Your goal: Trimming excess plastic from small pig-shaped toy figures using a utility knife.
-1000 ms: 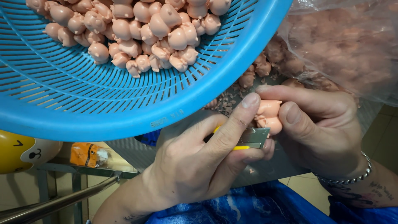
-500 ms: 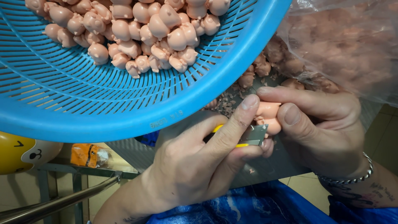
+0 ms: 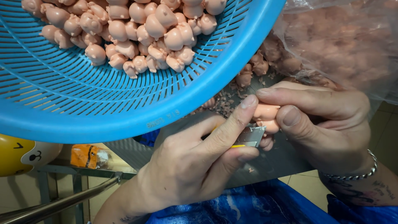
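Head view, near to far: left hand (image 3: 186,166) pinches small steel blade with yellow handle (image 3: 248,137), index finger along top. Right hand (image 3: 327,124) closes thumb and fingers on small pink soft-plastic pig figure (image 3: 265,114), just above blade. Figure seems light, squashy; hold by body, firmly. Orange packet (image 3: 85,155) lower left, beside yellow round toy (image 3: 16,157). Above, blue plastic slotted basket (image 3: 124,99) with more pigs; clear plastic bag (image 3: 344,41) top right.

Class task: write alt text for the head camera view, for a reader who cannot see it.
A left hand presses a small yellow-handled blade against a pink pig figurine pinched in the right hand. Above them sits a blue plastic basket of similar pink pig figurines, beside a clear bag holding more.
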